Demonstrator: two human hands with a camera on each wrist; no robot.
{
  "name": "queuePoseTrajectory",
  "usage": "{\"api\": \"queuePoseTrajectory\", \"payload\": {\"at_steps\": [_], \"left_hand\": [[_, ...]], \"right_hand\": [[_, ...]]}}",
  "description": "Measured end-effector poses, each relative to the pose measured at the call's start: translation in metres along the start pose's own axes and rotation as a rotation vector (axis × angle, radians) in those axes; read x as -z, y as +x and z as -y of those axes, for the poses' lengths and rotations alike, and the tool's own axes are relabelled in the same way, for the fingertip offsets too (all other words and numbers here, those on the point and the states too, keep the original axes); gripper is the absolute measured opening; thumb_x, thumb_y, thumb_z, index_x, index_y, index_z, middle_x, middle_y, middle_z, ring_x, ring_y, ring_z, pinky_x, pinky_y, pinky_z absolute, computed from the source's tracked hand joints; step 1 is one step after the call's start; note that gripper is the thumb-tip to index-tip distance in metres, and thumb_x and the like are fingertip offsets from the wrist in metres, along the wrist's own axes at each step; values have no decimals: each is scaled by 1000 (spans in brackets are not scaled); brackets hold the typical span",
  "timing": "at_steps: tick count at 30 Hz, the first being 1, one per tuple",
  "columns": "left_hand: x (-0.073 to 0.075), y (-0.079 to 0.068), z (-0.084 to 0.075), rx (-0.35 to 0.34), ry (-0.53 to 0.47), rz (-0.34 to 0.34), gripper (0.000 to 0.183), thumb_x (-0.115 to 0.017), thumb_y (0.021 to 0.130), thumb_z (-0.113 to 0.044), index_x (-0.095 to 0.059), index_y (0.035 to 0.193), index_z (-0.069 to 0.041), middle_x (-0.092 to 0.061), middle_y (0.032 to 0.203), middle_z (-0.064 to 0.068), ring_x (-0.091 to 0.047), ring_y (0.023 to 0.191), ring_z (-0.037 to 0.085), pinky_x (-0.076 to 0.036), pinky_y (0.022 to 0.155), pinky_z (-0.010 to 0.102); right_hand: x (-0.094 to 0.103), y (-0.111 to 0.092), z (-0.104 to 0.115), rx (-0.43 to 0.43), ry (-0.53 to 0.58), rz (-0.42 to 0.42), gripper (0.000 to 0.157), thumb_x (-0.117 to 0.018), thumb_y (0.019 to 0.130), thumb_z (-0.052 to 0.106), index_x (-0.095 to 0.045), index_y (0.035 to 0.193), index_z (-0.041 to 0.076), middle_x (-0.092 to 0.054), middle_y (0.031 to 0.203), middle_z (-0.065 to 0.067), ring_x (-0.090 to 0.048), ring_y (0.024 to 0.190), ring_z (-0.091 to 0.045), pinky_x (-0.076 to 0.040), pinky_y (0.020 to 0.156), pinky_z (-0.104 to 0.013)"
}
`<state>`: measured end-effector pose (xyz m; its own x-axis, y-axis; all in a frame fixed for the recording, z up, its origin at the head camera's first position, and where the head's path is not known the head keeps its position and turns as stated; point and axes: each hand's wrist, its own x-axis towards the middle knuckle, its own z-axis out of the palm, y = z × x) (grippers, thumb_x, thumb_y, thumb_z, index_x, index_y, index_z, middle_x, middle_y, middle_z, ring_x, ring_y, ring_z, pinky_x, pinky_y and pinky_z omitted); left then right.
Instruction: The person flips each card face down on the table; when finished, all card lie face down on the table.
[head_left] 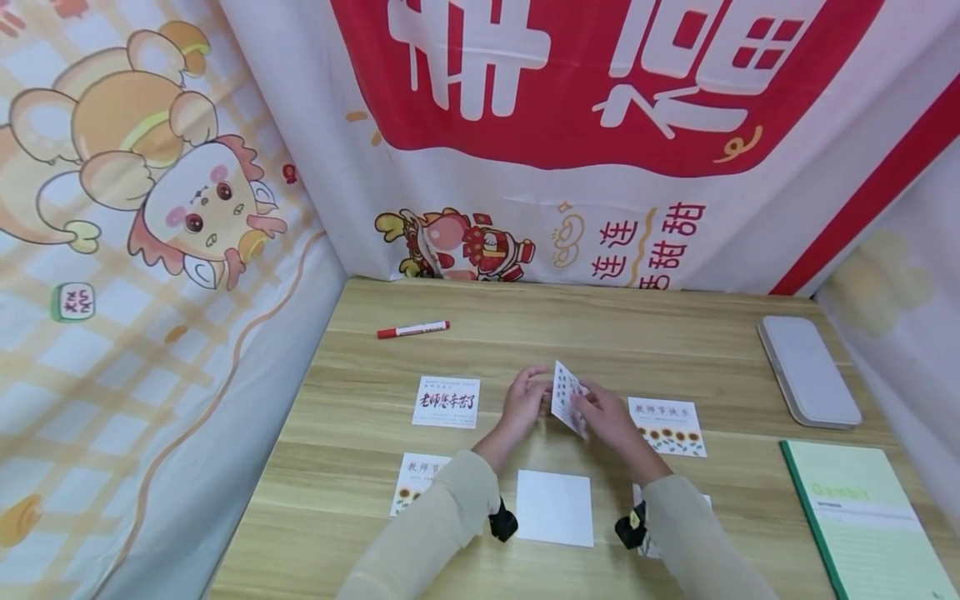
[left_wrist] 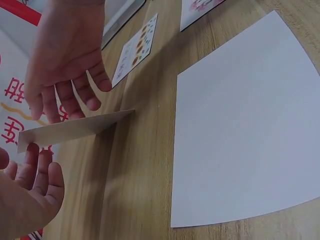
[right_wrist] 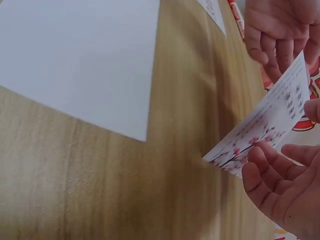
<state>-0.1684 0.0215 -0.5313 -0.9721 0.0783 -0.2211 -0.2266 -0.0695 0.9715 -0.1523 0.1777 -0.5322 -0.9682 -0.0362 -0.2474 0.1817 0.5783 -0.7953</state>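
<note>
A white card (head_left: 567,398) with printed characters stands tilted between the two hands above the table. Pink blossoms on a branch show on the card (right_wrist: 255,132) in the right wrist view. My right hand (head_left: 606,417) pinches it along its right side, the fingers (right_wrist: 265,167) over the blossoms. Close at its left edge is my left hand (head_left: 523,400); in the left wrist view that hand's loosely bent fingers (left_wrist: 42,167) reach the card's edge. Nearest below the hands lies a blank white square card (head_left: 555,508).
More cards lie around: one with red lettering (head_left: 447,402), a sunflower card (head_left: 667,426) at right, another (head_left: 411,479) partly under the left sleeve, and one partly behind the right sleeve. A red-and-white marker (head_left: 413,330), a pale case (head_left: 810,371) and a green notebook (head_left: 862,517) rest farther out.
</note>
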Motion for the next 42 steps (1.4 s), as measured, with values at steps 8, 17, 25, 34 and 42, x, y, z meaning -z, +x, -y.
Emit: {"api": "queuePoseTrajectory", "payload": {"at_steps": [8, 17, 25, 34, 42], "left_hand": [[-5, -5, -6, -10, 36, 86, 40, -49, 86, 5, -51, 126, -2, -65, 95, 11, -61, 81, 30, -51, 69, 42], [-10, -4, 0, -8, 57, 84, 36, -63, 81, 0, -60, 117, -6, -63, 91, 6, -60, 77, 15, -54, 72, 34], [-8, -6, 7, -52, 150, 124, 32, -68, 81, -11, -64, 113, -6, -65, 91, 4, -60, 79, 12, -53, 73, 31], [7, -9, 29, -91, 308, 59, 29, -67, 79, -3, -66, 107, -7, -60, 93, 0, -56, 85, 13, -49, 77, 26], [19, -4, 37, -92, 330, -8, 30, -61, 75, 11, -68, 100, -5, -60, 85, -2, -54, 80, 9, -49, 74, 22]], "right_hand": [[4, -4, 21, 85, 88, -49, 51, -56, 91, 24, -42, 135, 3, -61, 95, -15, -58, 81, -24, -51, 67, -31], [7, -11, 35, 91, 138, -48, 59, -65, 84, 15, -40, 137, 5, -60, 92, -15, -60, 74, -21, -54, 60, -33], [14, -20, 43, 112, 156, -95, 58, -59, 78, -3, -43, 134, 2, -60, 87, -17, -60, 66, -21, -55, 55, -33], [27, -34, 40, 54, 330, -170, 50, -57, 80, -8, -49, 128, 4, -59, 92, -20, -60, 70, -18, -55, 61, -31], [28, -31, 14, 33, 400, -195, 45, -58, 82, -9, -50, 126, 0, -60, 96, -23, -63, 74, -22, -56, 64, -35]]}}
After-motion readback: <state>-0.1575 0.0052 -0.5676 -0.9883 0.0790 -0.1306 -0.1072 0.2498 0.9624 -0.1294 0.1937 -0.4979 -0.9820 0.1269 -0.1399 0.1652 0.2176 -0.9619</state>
